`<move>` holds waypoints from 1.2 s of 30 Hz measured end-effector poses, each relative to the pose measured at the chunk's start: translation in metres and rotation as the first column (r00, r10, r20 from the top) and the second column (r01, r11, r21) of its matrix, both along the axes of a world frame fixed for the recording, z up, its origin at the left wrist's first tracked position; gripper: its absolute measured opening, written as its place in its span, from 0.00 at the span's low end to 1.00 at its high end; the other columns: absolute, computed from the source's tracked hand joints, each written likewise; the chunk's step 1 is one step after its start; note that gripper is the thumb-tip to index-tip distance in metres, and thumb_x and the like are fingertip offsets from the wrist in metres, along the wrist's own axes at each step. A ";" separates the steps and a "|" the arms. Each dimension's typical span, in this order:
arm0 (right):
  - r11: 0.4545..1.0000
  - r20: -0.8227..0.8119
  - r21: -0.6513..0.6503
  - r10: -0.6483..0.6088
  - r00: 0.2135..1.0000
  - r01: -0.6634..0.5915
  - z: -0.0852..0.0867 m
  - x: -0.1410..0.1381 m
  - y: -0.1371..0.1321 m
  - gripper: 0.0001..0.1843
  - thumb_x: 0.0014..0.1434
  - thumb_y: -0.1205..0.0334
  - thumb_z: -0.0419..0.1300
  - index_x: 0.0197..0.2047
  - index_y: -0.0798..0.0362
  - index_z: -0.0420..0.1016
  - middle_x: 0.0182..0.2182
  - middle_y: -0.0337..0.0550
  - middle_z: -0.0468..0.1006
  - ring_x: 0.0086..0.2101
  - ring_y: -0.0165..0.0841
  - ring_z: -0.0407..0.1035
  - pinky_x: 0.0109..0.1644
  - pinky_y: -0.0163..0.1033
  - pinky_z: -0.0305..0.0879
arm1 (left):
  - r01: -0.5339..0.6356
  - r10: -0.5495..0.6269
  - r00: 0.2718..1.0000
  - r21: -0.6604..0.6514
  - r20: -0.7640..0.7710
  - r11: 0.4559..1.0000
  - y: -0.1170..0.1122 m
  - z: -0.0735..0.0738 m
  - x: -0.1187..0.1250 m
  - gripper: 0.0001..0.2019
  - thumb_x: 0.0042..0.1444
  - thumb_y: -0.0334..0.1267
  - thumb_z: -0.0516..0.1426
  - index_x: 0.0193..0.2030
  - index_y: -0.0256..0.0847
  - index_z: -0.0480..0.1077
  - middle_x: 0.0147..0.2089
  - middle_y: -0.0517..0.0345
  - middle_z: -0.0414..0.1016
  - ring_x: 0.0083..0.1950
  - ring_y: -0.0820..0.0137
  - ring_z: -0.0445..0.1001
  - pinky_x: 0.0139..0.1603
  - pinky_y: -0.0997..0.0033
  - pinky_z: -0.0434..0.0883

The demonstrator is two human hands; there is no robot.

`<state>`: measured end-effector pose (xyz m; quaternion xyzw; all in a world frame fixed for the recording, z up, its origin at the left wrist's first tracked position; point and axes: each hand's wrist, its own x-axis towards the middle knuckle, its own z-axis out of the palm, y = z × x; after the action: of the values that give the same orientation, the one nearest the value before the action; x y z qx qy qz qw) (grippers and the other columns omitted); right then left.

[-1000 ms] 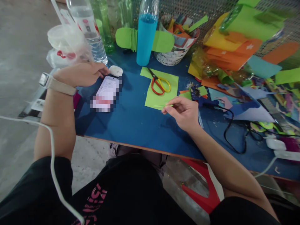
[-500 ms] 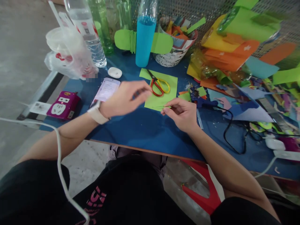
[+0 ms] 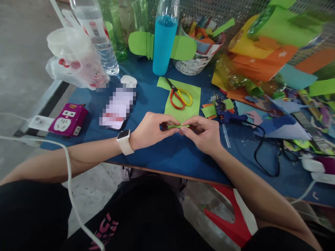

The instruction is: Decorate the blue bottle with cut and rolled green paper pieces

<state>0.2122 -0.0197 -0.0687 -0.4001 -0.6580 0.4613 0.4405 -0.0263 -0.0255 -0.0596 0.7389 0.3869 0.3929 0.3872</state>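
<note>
Over the table's front half, my left hand [image 3: 154,130] and my right hand [image 3: 202,132] meet, pinching the two ends of a narrow green paper strip [image 3: 178,126]. It looks folded and is seen nearly edge-on; the fingertips hide part of it. Just beyond the hands lies a light green paper sheet [image 3: 195,96] on the blue table. Scissors [image 3: 180,97] with one red and one yellow handle rest on that sheet, blades pointing away to the left.
Behind stand a bottle of blue liquid [image 3: 163,45], a paper-scrap basket [image 3: 193,64] and a water bottle [image 3: 102,45]. Leftward are a phone [image 3: 119,106] and a purple socket block [image 3: 68,120]. A blue glue gun [image 3: 230,115], its black cord and paper scraps lie right.
My left hand has come down and right from above the table and now grips the strip's left end. My right hand keeps its pinch, nearly in place.
</note>
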 end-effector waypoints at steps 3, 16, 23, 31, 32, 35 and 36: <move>1.000 0.008 -0.002 -0.001 1.000 0.002 0.000 0.000 0.000 0.10 0.59 0.55 0.85 0.38 0.46 0.90 0.30 0.40 0.89 0.29 0.37 0.85 0.35 0.42 0.86 | -0.019 0.019 1.000 -0.024 -0.006 1.000 0.001 -0.003 0.001 0.06 0.69 0.41 0.70 0.45 0.43 0.89 0.41 0.55 0.91 0.36 0.69 0.85 0.39 0.69 0.80; 0.999 -0.058 -0.038 -0.030 0.998 0.027 0.002 -0.005 -0.002 0.12 0.58 0.55 0.85 0.37 0.48 0.89 0.28 0.40 0.89 0.26 0.35 0.84 0.33 0.39 0.85 | -0.061 0.063 0.997 -0.069 0.041 0.996 0.000 -0.003 0.001 0.12 0.70 0.51 0.72 0.42 0.45 0.91 0.38 0.55 0.92 0.37 0.65 0.88 0.39 0.67 0.82; 0.997 -0.092 -0.031 -0.067 0.994 0.064 0.003 -0.005 0.000 0.13 0.61 0.52 0.83 0.37 0.48 0.87 0.27 0.39 0.89 0.26 0.34 0.83 0.35 0.40 0.87 | -0.082 0.083 0.994 -0.021 0.074 0.996 0.000 0.000 0.008 0.06 0.70 0.41 0.71 0.44 0.44 0.91 0.43 0.56 0.93 0.40 0.66 0.90 0.47 0.67 0.86; 0.987 -0.134 0.017 -0.155 0.979 0.159 -0.003 0.004 0.007 0.21 0.61 0.41 0.84 0.38 0.48 0.86 0.26 0.39 0.88 0.27 0.37 0.86 0.34 0.42 0.88 | -0.044 0.043 0.990 0.007 0.135 0.999 0.015 -0.003 0.025 0.06 0.70 0.38 0.71 0.48 0.41 0.92 0.45 0.53 0.94 0.42 0.67 0.92 0.46 0.74 0.86; 0.985 -0.145 0.033 -0.165 0.976 0.172 -0.004 0.005 0.007 0.21 0.61 0.41 0.84 0.39 0.48 0.86 0.26 0.39 0.88 0.26 0.37 0.85 0.34 0.42 0.88 | -0.041 0.040 0.988 0.003 0.150 0.999 0.017 -0.004 0.027 0.06 0.70 0.38 0.71 0.49 0.41 0.92 0.45 0.53 0.94 0.42 0.67 0.92 0.46 0.74 0.86; 0.982 -0.155 0.075 -0.161 0.975 0.175 -0.005 0.005 0.007 0.21 0.63 0.40 0.83 0.40 0.47 0.87 0.27 0.39 0.88 0.27 0.37 0.86 0.34 0.42 0.88 | -0.027 0.027 0.984 -0.005 0.177 1.000 0.019 -0.007 0.028 0.07 0.70 0.39 0.72 0.49 0.41 0.92 0.45 0.53 0.94 0.43 0.66 0.92 0.47 0.74 0.87; 0.981 -0.154 0.088 -0.158 0.975 0.173 -0.005 0.005 0.006 0.21 0.63 0.40 0.83 0.40 0.47 0.88 0.27 0.39 0.88 0.27 0.37 0.86 0.34 0.42 0.88 | -0.023 0.023 0.983 -0.002 0.180 1.000 0.019 -0.008 0.027 0.07 0.71 0.39 0.72 0.49 0.41 0.92 0.45 0.53 0.94 0.43 0.66 0.92 0.46 0.73 0.87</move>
<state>0.2168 -0.0132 -0.0736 -0.3959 -0.6106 0.4174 0.5443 0.0008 -0.0063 -0.0676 0.6957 0.3588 0.4627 0.4161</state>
